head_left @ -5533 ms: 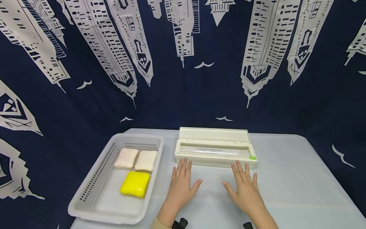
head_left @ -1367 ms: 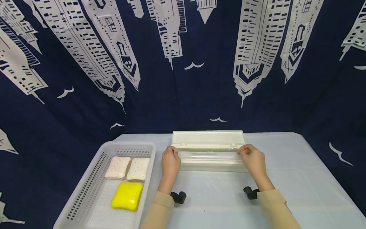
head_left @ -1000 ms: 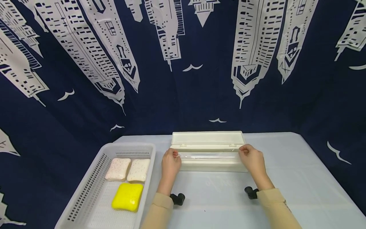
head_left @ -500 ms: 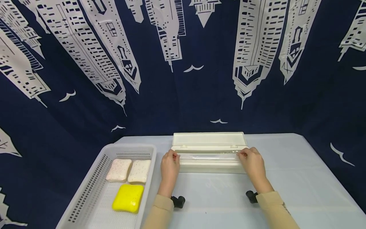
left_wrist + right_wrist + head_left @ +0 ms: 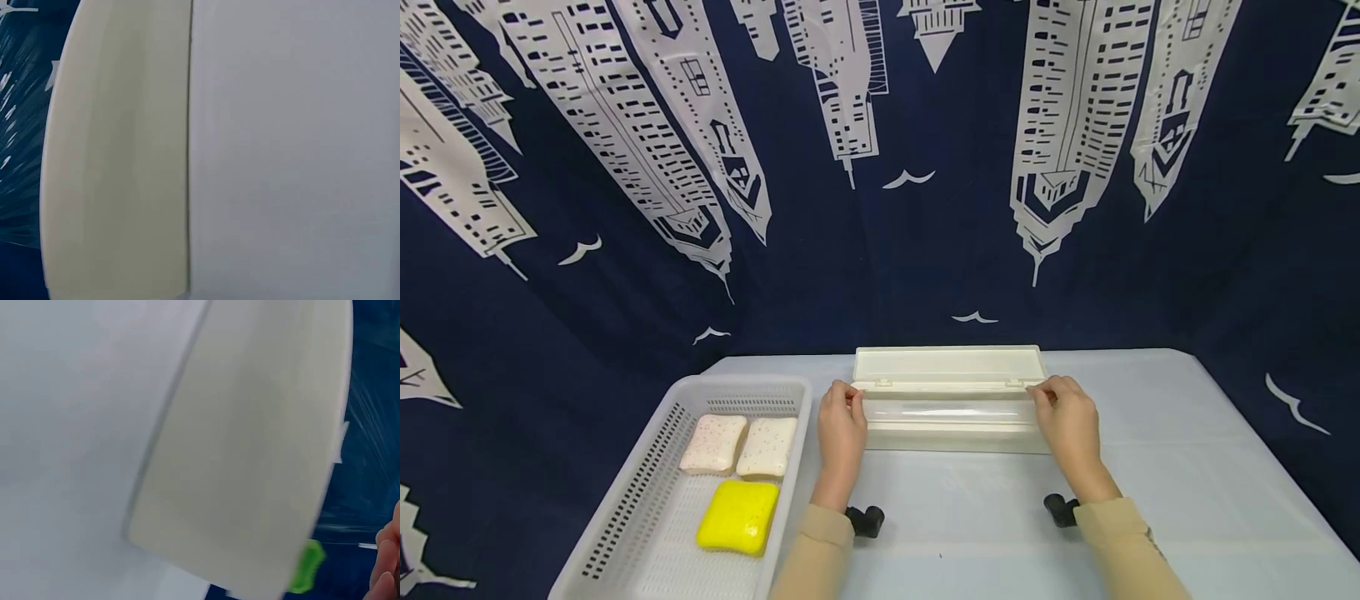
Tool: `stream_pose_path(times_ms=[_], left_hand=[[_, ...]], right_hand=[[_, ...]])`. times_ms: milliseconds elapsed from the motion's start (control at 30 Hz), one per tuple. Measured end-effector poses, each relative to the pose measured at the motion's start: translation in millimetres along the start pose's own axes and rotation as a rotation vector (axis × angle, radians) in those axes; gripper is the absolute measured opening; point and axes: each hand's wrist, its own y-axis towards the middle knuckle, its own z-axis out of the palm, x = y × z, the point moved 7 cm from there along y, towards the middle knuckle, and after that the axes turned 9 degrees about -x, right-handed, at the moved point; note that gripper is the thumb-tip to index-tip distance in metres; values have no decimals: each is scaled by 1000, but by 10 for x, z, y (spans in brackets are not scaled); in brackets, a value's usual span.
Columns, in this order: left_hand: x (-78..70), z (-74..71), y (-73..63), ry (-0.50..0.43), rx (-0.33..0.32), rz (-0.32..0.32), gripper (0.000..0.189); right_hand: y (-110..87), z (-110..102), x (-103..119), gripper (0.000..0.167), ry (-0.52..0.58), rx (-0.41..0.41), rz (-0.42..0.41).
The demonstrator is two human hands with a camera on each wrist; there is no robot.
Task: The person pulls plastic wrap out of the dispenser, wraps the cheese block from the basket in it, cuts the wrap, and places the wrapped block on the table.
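A cream cling film dispenser (image 5: 955, 437) stands with its lid (image 5: 951, 364) raised at the back of the table. Clear cling film (image 5: 951, 411) spans its top. At the left end, my left hand (image 5: 841, 433) pinches the film's edge between thumb and fingers. My right hand (image 5: 1070, 429) pinches the edge at the opposite end. Both wrist views show the dispenser's front wall close up, with streaked film (image 5: 11, 125) stretched beyond it against the dark curtain. A green slider (image 5: 306, 569) and a few right-hand fingers (image 5: 385, 565) appear in the right wrist view.
Left of the dispenser is a white perforated basket (image 5: 647, 467). It holds a yellow sponge-like block (image 5: 738, 517) and two speckled white bread-slice-shaped pieces (image 5: 713, 444). The white table (image 5: 970, 533) meets a navy skyline-print curtain (image 5: 880, 275) behind.
Earlier my hands lay flat before the dispenser; since then they have risen and taken hold of the film's edge. Over the last half second they have spread slightly apart, and the film looks smoother.
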Motion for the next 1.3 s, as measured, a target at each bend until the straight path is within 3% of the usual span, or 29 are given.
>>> stream_pose_path(times_ms=[267,567,833,1300], left_hand=[[-168,-205,185,-97,-117,79,10],[-347,-349,444,-146,-160,56,12],[-564,-533,699,-226,-228,79,16],[-888,-862,1053,-337,-306,64,17]], right_hand=[[220,-133,206,13,23,-89,-67],[518,-299,380,13,32,-130,-53],[762,-489,577,12,100,-198,-51],[1150,-758,855,19,117,-228,39]])
